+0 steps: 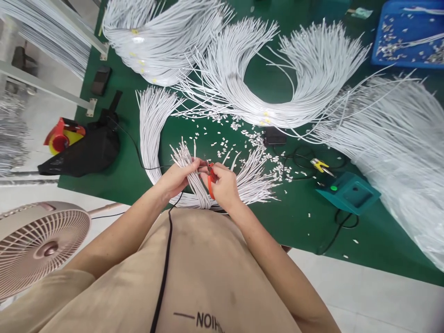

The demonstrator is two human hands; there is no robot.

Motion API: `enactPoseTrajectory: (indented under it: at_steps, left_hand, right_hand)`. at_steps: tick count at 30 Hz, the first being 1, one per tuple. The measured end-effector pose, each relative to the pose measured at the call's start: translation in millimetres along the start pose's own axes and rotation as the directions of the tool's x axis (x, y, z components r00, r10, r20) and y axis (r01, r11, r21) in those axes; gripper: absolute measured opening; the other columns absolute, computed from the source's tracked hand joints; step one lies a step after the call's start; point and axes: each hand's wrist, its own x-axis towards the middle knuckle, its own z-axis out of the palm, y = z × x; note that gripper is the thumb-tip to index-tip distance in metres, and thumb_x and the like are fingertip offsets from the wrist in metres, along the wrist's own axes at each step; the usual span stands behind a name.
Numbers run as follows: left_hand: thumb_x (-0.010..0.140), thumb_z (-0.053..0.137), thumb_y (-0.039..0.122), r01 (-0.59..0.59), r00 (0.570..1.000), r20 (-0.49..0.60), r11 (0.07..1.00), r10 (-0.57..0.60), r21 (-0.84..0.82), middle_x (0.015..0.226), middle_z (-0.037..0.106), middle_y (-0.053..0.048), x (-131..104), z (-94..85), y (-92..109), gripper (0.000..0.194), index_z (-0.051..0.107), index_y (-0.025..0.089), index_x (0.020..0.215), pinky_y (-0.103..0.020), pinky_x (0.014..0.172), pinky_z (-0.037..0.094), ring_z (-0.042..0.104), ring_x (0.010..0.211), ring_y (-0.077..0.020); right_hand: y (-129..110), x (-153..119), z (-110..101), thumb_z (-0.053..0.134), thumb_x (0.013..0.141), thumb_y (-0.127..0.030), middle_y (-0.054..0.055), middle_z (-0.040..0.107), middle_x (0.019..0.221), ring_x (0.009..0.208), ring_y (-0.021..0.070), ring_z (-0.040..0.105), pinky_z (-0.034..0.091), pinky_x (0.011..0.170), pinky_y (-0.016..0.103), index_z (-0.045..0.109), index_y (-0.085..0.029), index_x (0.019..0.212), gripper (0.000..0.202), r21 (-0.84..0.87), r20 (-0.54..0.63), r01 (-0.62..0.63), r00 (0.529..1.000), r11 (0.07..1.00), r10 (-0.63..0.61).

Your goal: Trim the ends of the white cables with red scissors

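Near the front edge of the green table, my left hand [177, 178] is closed around a bundle of white wires [197, 185], whose ends fan out above the fingers. My right hand [225, 185] grips red-handled scissors [210, 179] right beside that bundle, at the left fingertips. The blade tips are too small to make out. More white wire ends [256, 180] spread out to the right of my right hand, and a curved wire bundle [150, 129] lies to the left. Small white scraps [222, 143] are scattered beyond the hands.
Large wire bundles [277, 111] lie across the back of the green table [277, 222]. To the right are yellow-handled cutters [319, 164], a teal device [350, 192] and a blue tray [378, 46]. A tape dispenser [64, 136], black bag [83, 155] and fan [45, 245] are left.
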Motion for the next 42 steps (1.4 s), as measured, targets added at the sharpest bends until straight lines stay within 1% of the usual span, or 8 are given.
enactPoseTrajectory:
  at_steps: [6, 12, 22, 28, 33, 35, 38, 42]
  left_hand:
    - [0.060, 0.074, 0.026, -0.033, 0.999, 0.019, 0.999, 0.032, 0.012, 0.088, 0.064, -0.005, 0, -7.0, -1, 0.028, 0.059, 0.015, 0.081, -0.032, 0.077, 0.045, 0.060, 0.081, -0.0174]
    - [0.055, 0.076, 0.020, -0.042, 0.999, -0.019, 0.988, 0.045, 0.150, 0.086, 0.064, -0.004, 0, -3.6, 0, 0.031, 0.046, 0.015, 0.065, -0.028, 0.070, 0.041, 0.058, 0.077, -0.0146]
    - [0.056, 0.072, 0.023, -0.102, 0.995, -0.002, 0.981, 0.104, 0.167, 0.072, 0.056, 0.003, 3, 13.6, -13, 0.032, 0.042, 0.017, 0.065, -0.026, 0.063, 0.039, 0.054, 0.064, -0.0109]
    - [0.053, 0.074, 0.022, -0.138, 0.985, -0.072, 0.971, 0.154, 0.194, 0.072, 0.053, 0.004, 4, 18.3, -19, 0.033, 0.050, 0.017, 0.075, -0.025, 0.064, 0.039, 0.051, 0.065, -0.0099]
    - [0.052, 0.075, 0.020, -0.135, 0.989, -0.034, 0.977, 0.142, 0.162, 0.067, 0.050, 0.005, 5, 15.5, -18, 0.034, 0.047, 0.017, 0.071, -0.025, 0.067, 0.039, 0.051, 0.067, -0.0099]
    - [0.052, 0.075, 0.022, -0.128, 0.990, -0.033, 0.978, 0.135, 0.167, 0.068, 0.052, 0.005, 5, 14.4, -17, 0.035, 0.046, 0.017, 0.071, -0.025, 0.066, 0.039, 0.052, 0.067, -0.0103]
    - [0.052, 0.075, 0.023, -0.133, 0.988, -0.046, 0.971, 0.145, 0.201, 0.068, 0.052, 0.004, 6, 14.2, -16, 0.036, 0.044, 0.018, 0.070, -0.025, 0.064, 0.039, 0.051, 0.065, -0.0101]
    - [0.050, 0.074, 0.023, -0.144, 0.982, -0.080, 0.952, 0.171, 0.269, 0.066, 0.052, 0.005, 7, 16.6, -17, 0.037, 0.042, 0.019, 0.069, -0.025, 0.062, 0.039, 0.050, 0.062, -0.0102]
  right_hand:
    - [5, 2, 5, 0.048, 0.076, -0.022, 0.002, 0.058, 0.079, 0.075, 0.0144, 0.052, 0.037, 0.068, 0.023, 0.061, -0.017, 0.079, 0.014, -0.076, -0.022, 0.031, 0.999, 0.997, -0.033]
    - [13, -1, 8, 0.048, 0.078, -0.033, 0.000, 0.056, 0.070, 0.063, 0.0116, 0.049, 0.039, 0.062, 0.022, 0.058, -0.016, 0.074, 0.020, 0.200, -0.124, -0.223, 0.960, 0.954, 0.250]
    - [27, 0, -6, 0.054, 0.071, -0.040, 0.000, 0.060, 0.067, 0.062, 0.0118, 0.051, 0.039, 0.059, 0.022, 0.064, -0.017, 0.073, 0.026, 0.287, 0.036, -0.331, 0.941, 0.899, 0.335]
    - [22, 11, -14, 0.056, 0.068, -0.037, 0.001, 0.063, 0.071, 0.067, 0.0130, 0.054, 0.041, 0.063, 0.024, 0.067, -0.018, 0.077, 0.023, 0.317, -0.012, -0.317, 0.941, 0.894, 0.339]
    - [22, 11, -6, 0.052, 0.072, -0.040, -0.002, 0.055, 0.057, 0.054, 0.0105, 0.048, 0.039, 0.055, 0.023, 0.064, -0.015, 0.075, 0.028, 0.514, 0.107, -0.411, 0.902, 0.753, 0.419]
    - [25, 6, -6, 0.047, 0.075, -0.043, -0.001, 0.055, 0.059, 0.055, 0.0111, 0.048, 0.039, 0.054, 0.023, 0.063, -0.016, 0.078, 0.032, 0.413, 0.085, -0.428, 0.897, 0.804, 0.434]
    - [31, -2, -11, 0.049, 0.076, -0.040, 0.002, 0.060, 0.069, 0.064, 0.0139, 0.053, 0.037, 0.058, 0.024, 0.063, -0.018, 0.073, 0.027, -0.065, 0.017, -0.332, 0.943, 0.941, 0.334]
    - [31, -11, -18, 0.047, 0.079, -0.040, 0.003, 0.061, 0.077, 0.069, 0.0151, 0.055, 0.033, 0.057, 0.024, 0.062, -0.020, 0.072, 0.026, -0.473, 0.098, -0.165, 0.966, 0.865, 0.238]
